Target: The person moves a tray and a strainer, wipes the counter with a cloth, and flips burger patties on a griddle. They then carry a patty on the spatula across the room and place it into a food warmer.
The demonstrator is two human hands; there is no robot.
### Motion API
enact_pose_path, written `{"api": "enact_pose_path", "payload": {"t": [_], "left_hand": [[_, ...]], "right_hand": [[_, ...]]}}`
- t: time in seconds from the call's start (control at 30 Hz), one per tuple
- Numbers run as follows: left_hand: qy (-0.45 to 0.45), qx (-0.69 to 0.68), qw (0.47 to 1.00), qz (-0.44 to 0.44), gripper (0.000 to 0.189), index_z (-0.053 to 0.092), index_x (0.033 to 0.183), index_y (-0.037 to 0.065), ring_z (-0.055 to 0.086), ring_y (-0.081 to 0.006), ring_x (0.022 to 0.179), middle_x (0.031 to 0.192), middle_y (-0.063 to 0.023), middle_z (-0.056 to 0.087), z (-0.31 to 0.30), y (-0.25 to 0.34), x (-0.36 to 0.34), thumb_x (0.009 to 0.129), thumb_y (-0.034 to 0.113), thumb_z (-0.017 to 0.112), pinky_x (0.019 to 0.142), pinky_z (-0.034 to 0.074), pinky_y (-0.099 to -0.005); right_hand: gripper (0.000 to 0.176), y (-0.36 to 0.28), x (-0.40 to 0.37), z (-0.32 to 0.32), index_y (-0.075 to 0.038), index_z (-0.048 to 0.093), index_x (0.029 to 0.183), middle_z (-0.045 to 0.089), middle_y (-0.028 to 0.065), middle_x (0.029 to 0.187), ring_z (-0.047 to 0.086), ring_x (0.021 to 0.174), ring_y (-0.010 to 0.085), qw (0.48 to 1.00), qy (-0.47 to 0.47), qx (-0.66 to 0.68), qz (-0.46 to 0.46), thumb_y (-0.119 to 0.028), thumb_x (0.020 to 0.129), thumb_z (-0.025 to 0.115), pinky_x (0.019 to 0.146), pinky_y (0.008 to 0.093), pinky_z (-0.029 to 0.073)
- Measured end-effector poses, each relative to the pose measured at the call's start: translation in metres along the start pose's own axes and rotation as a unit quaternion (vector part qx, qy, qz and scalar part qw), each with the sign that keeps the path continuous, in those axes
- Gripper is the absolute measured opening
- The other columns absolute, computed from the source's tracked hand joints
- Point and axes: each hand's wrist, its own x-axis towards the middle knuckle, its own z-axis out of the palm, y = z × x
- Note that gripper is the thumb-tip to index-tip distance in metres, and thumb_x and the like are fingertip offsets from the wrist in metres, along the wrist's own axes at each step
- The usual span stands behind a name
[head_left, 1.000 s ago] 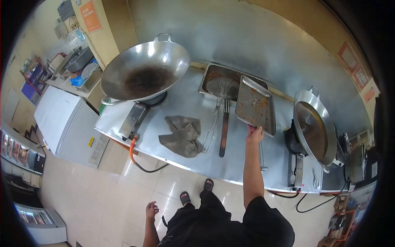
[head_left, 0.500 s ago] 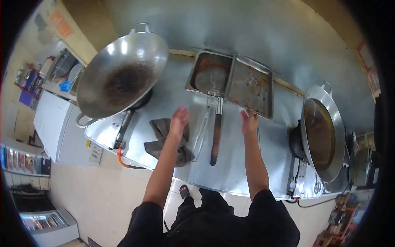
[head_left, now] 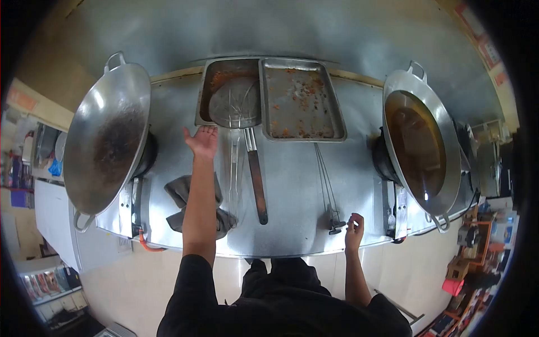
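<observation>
- Left hand: open, thumb spread, gripping nothing, by the front rim of the deep pan.
- Strainer: handle pointing to the front edge of the surface.
- Shallow tray: near the back edge, sides running back-to-front; bare room rightward.
- Right hand: half-curled beside the wire tool; grip unclear.

From the person's head, the surface is viewed forward and steeply downward in one wide, dark-cornered view, with the left hand and right hand framed closely.
</observation>
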Motion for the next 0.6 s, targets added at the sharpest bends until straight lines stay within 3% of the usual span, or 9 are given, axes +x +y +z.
{"api": "enact_pose_path", "payload": {"t": [0.1, 0.17, 0.23, 0.27, 0.3, 0.4, 0.47, 0.53, 0.6], "left_hand": [[0.031, 0.032, 0.998, 0.035, 0.075, 0.042, 0.115, -0.006, 0.049, -0.0242, 0.093, 0.101, -0.0119, 0.051, 0.039, -0.008, -0.011, 0.087, 0.063, 0.04, 0.091, 0.036, -0.036], [-0.3, -0.005, 0.95, -0.087, 0.076, 0.039, 0.123, -0.007, 0.049, -0.0287, 0.106, 0.115, -0.0154, 0.051, -0.041, 0.007, 0.054, 0.088, 0.06, 0.041, 0.098, 0.034, -0.0383], [-0.309, 0.142, 0.938, -0.062, 0.074, 0.039, 0.13, -0.005, 0.047, -0.0314, 0.117, 0.127, -0.0175, 0.048, -0.068, 0.033, 0.041, 0.089, 0.056, 0.042, 0.103, 0.032, -0.04], [-0.146, 0.29, 0.946, 0.016, 0.071, 0.039, 0.132, -0.003, 0.044, -0.0317, 0.122, 0.132, -0.0177, 0.046, -0.042, 0.023, 0.01, 0.09, 0.054, 0.043, 0.105, 0.03, -0.0407], [0.029, 0.422, 0.902, 0.085, 0.068, 0.04, 0.134, 0.0, 0.042, -0.0321, 0.127, 0.137, -0.018, 0.043, -0.033, 0.025, -0.018, 0.09, 0.052, 0.044, 0.106, 0.029, -0.0414], [0.016, 0.759, 0.627, 0.172, 0.051, 0.05, 0.129, 0.01, 0.042, -0.0314, 0.127, 0.14, -0.0147, 0.041, -0.066, 0.061, -0.096, 0.089, 0.041, 0.051, 0.104, 0.032, -0.0428], [0.082, 0.908, 0.392, 0.127, 0.043, 0.054, 0.126, 0.013, 0.045, -0.0315, 0.123, 0.135, -0.0136, 0.047, -0.111, 0.073, -0.143, 0.087, 0.031, 0.055, 0.1, 0.037, -0.0416], [0.017, 0.944, 0.277, 0.175, 0.041, 0.056, 0.122, 0.011, 0.049, -0.0344, 0.117, 0.128, -0.0137, 0.053, -0.128, 0.075, -0.202, 0.084, 0.025, 0.058, 0.094, 0.042, -0.0404], [0.01, 0.938, 0.318, 0.137, 0.035, 0.059, 0.116, 0.01, 0.053, -0.0359, 0.11, 0.122, -0.015, 0.057, -0.135, 0.077, -0.242, 0.083, 0.021, 0.059, 0.089, 0.046, -0.0403]], "right_hand": [[0.018, 0.003, -0.01, -0.009, -0.006, 0.055, 0.108, 0.056, 0.0022, 0.099, 0.053, 0.083, 0.0122, 1.0, 0.008, -0.004, 0.01, -0.005, 0.091, 0.051, 0.07, 0.0255, 0.045], [0.017, -0.004, -0.017, -0.001, -0.008, 0.054, 0.109, 0.055, -0.0002, 0.096, 0.05, 0.075, 0.0094, 1.0, -0.003, 0.007, -0.006, -0.009, 0.092, 0.051, 0.062, 0.0232, 0.042], [0.017, -0.024, -0.032, 0.016, -0.007, 0.054, 0.108, 0.055, 0.0018, 0.099, 0.052, 0.077, 0.0111, 0.998, -0.053, 0.015, -0.009, -0.008, 0.092, 0.051, 0.066, 0.0241, 0.043], [0.017, -0.028, -0.04, 0.026, -0.006, 0.054, 0.107, 0.056, 0.0031, 0.1, 0.054, 0.081, 0.013, 0.995, -0.093, 0.024, -0.024, -0.005, 0.09, 0.051, 0.07, 0.0255, 0.045], [0.018, -0.03, -0.054, 0.034, -0.005, 0.054, 0.107, 0.057, 0.0044, 0.102, 0.056, 0.085, 0.0149, 0.99, -0.13, 0.033, -0.034, -0.002, 0.089, 0.051, 0.074, 0.027, 0.047], [0.021, -0.077, -0.109, 0.078, -0.006, 0.057, 0.102, 0.061, 0.0091, 0.097, 0.062, 0.08, 0.0194, 0.95, -0.262, -0.072, -0.153, 0.001, 0.083, 0.054, 0.063, 0.0293, 0.048], [0.027, -0.099, -0.15, 0.111, -0.006, 0.059, 0.105, 0.06, 0.0116, 0.1, 0.063, 0.085, 0.0245, 0.918, -0.348, 0.028, -0.188, 0.001, 0.08, 0.058, 0.07, 0.0375, 0.051], [0.029, -0.106, -0.186, 0.156, -0.008, 0.059, 0.113, 0.055, 0.0143, 0.108, 0.06, 0.094, 0.0288, 0.874, -0.429, 0.021, -0.226, -0.007, 0.084, 0.06, 0.076, 0.037, 0.051], [0.042, -0.112, -0.216, 0.201, -0.01, 0.052, 0.124, 0.049, 0.0146, 0.116, 0.056, 0.099, 0.0322, 0.854, -0.396, -0.046, -0.334, -0.016, 0.084, 0.061, 0.082, 0.0377, 0.049]]}}
